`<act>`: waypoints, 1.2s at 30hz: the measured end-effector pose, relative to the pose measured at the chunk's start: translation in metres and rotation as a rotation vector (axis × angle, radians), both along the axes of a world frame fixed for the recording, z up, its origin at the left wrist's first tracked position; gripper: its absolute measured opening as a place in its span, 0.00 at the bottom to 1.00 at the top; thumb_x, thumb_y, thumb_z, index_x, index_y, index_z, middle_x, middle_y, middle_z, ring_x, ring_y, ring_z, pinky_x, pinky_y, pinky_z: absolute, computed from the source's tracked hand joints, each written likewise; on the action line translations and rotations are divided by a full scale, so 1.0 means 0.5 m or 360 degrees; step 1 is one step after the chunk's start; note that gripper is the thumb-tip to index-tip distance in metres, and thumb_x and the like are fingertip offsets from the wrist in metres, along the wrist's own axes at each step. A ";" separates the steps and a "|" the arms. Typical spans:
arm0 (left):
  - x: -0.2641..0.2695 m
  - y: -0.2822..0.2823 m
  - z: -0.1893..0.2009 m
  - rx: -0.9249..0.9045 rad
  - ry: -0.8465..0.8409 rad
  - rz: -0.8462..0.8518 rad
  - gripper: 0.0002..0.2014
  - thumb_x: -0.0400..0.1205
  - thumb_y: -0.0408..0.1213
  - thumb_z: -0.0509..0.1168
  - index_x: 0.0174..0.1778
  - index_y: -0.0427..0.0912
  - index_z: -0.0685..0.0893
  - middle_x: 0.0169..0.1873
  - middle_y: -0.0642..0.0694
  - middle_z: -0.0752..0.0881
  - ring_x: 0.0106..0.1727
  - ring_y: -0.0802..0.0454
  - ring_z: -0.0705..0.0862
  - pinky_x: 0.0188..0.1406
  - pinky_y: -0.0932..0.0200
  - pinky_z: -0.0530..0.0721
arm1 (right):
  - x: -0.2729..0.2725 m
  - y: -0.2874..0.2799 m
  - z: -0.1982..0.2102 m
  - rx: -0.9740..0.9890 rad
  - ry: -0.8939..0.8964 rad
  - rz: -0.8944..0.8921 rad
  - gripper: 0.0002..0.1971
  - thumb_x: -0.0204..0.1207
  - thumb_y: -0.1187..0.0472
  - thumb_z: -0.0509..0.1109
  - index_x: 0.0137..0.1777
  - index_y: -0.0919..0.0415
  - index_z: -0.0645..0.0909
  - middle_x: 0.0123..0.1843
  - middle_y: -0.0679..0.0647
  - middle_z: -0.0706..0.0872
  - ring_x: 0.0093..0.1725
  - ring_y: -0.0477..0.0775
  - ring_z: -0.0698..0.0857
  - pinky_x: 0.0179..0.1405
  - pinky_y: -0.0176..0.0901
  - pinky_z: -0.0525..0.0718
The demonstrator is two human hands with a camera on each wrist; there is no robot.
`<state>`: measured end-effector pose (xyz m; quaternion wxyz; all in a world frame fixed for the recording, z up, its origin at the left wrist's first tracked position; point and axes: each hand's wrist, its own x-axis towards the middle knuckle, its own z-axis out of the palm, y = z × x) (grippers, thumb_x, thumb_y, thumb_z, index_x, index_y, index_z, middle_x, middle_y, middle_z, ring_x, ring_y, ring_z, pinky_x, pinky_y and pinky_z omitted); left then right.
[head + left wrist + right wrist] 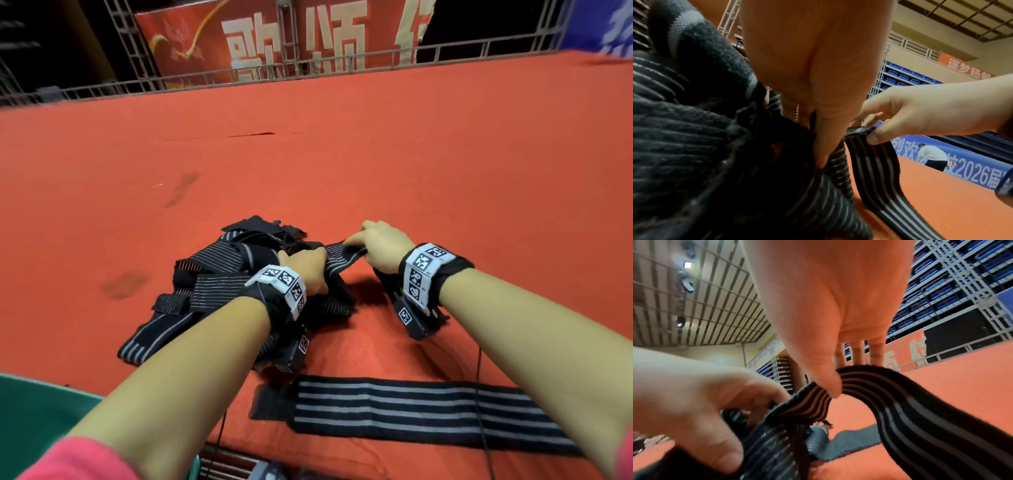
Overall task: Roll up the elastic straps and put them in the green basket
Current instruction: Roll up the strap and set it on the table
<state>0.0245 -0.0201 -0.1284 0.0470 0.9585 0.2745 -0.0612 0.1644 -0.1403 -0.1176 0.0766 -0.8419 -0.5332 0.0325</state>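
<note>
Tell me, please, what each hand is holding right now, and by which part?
Both hold one striped elastic strap: the right hand pinches its end, and the left hand grips it just beside, against the pile of straps.

Strap pile [219, 274] lies behind flat strap [411, 407]; basket [37, 414] at near left

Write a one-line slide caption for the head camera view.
Both hands, left and right, grip one striped strap at a pile of straps on red carpet.

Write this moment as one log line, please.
stage: picking a strap | left hand: grips black grey-striped elastic strap | right hand: pinches same strap | green basket: near left
</note>
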 end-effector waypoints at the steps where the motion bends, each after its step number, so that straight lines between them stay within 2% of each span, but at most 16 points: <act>1: -0.002 0.000 0.001 -0.0001 -0.0013 -0.0009 0.26 0.72 0.43 0.74 0.65 0.47 0.74 0.57 0.48 0.86 0.64 0.43 0.81 0.71 0.35 0.64 | -0.009 0.007 -0.008 -0.0040 -0.0078 0.0058 0.25 0.79 0.66 0.63 0.69 0.37 0.81 0.60 0.52 0.78 0.62 0.61 0.77 0.53 0.50 0.76; 4: -0.008 0.000 0.003 -0.0025 -0.0081 -0.0022 0.21 0.74 0.40 0.71 0.63 0.46 0.76 0.56 0.46 0.86 0.64 0.42 0.81 0.67 0.39 0.65 | -0.033 0.030 -0.025 -0.0069 -0.0275 0.0194 0.19 0.78 0.53 0.71 0.67 0.35 0.82 0.63 0.48 0.79 0.62 0.58 0.75 0.52 0.47 0.72; 6: -0.013 0.003 0.004 -0.0039 -0.0102 -0.0018 0.20 0.75 0.39 0.72 0.62 0.45 0.77 0.57 0.46 0.86 0.64 0.42 0.81 0.63 0.42 0.65 | -0.048 0.044 -0.033 -0.0069 -0.0328 0.0237 0.15 0.78 0.47 0.71 0.64 0.35 0.84 0.61 0.47 0.80 0.62 0.57 0.76 0.49 0.45 0.69; 9: -0.020 0.004 0.002 -0.0032 -0.0136 0.0017 0.22 0.73 0.39 0.74 0.61 0.44 0.77 0.55 0.45 0.86 0.62 0.41 0.81 0.61 0.43 0.67 | -0.058 0.054 -0.030 0.0004 -0.0224 0.0149 0.11 0.81 0.53 0.67 0.58 0.41 0.87 0.57 0.50 0.85 0.58 0.60 0.82 0.45 0.46 0.76; 12: -0.018 0.003 0.008 0.0009 -0.0166 0.0052 0.17 0.75 0.34 0.71 0.59 0.41 0.76 0.54 0.43 0.85 0.61 0.38 0.81 0.62 0.41 0.69 | -0.048 0.055 -0.010 0.0178 0.0079 -0.0061 0.11 0.78 0.61 0.64 0.51 0.51 0.88 0.51 0.57 0.89 0.51 0.66 0.85 0.45 0.51 0.82; 15: -0.018 0.006 0.013 0.0061 -0.0139 0.0077 0.13 0.78 0.31 0.66 0.57 0.40 0.77 0.56 0.40 0.85 0.64 0.37 0.80 0.64 0.41 0.70 | -0.033 0.048 0.008 0.0331 0.0272 -0.0153 0.11 0.77 0.64 0.64 0.49 0.56 0.88 0.49 0.61 0.89 0.51 0.67 0.85 0.49 0.54 0.84; 19: -0.023 0.014 0.012 0.0062 -0.0191 0.0106 0.13 0.77 0.32 0.67 0.56 0.40 0.77 0.55 0.40 0.85 0.63 0.36 0.81 0.63 0.42 0.72 | -0.018 0.043 0.026 0.0539 0.0366 -0.0265 0.12 0.78 0.66 0.63 0.50 0.63 0.89 0.50 0.64 0.90 0.52 0.67 0.85 0.51 0.54 0.84; 23: -0.015 0.018 0.029 -0.0012 -0.0243 0.0128 0.14 0.76 0.33 0.68 0.57 0.40 0.79 0.55 0.40 0.85 0.62 0.36 0.81 0.64 0.42 0.75 | 0.000 0.042 0.049 0.0687 0.0455 -0.0389 0.13 0.79 0.66 0.62 0.51 0.63 0.89 0.50 0.64 0.90 0.52 0.67 0.85 0.51 0.51 0.83; 25: -0.013 0.022 0.036 -0.0021 -0.0261 0.0137 0.14 0.75 0.32 0.69 0.58 0.40 0.80 0.55 0.40 0.86 0.62 0.37 0.82 0.65 0.42 0.77 | 0.004 0.038 0.055 0.0726 0.0499 -0.0442 0.13 0.79 0.65 0.61 0.51 0.64 0.89 0.50 0.64 0.90 0.52 0.67 0.85 0.52 0.52 0.84; 29: -0.026 0.039 0.036 -0.0001 -0.0224 0.0178 0.13 0.75 0.31 0.69 0.56 0.38 0.82 0.55 0.38 0.86 0.61 0.36 0.83 0.61 0.43 0.82 | 0.021 0.021 0.059 0.0828 0.0593 -0.0600 0.12 0.78 0.65 0.62 0.45 0.69 0.87 0.45 0.68 0.89 0.48 0.70 0.85 0.50 0.56 0.84; 32: -0.038 0.054 0.032 -0.0005 -0.0229 0.0235 0.12 0.75 0.31 0.70 0.54 0.38 0.83 0.53 0.37 0.87 0.59 0.36 0.84 0.59 0.43 0.84 | 0.046 0.007 0.067 0.0909 0.0679 -0.0712 0.12 0.77 0.65 0.63 0.45 0.70 0.87 0.44 0.69 0.88 0.48 0.69 0.85 0.50 0.55 0.84; 34: -0.037 0.059 0.038 -0.0022 -0.0222 0.0249 0.10 0.75 0.32 0.70 0.51 0.38 0.83 0.50 0.38 0.87 0.55 0.36 0.85 0.56 0.43 0.85 | 0.054 0.003 0.070 0.0938 0.0744 -0.0760 0.11 0.78 0.65 0.63 0.44 0.69 0.86 0.43 0.67 0.88 0.46 0.66 0.84 0.47 0.51 0.82; 36: -0.034 0.063 0.045 -0.0037 -0.0212 0.0263 0.08 0.74 0.33 0.71 0.48 0.38 0.83 0.48 0.39 0.87 0.51 0.37 0.86 0.51 0.43 0.87 | 0.058 0.001 0.071 0.0973 0.0802 -0.0809 0.09 0.77 0.66 0.64 0.38 0.67 0.82 0.37 0.63 0.83 0.40 0.61 0.79 0.40 0.47 0.76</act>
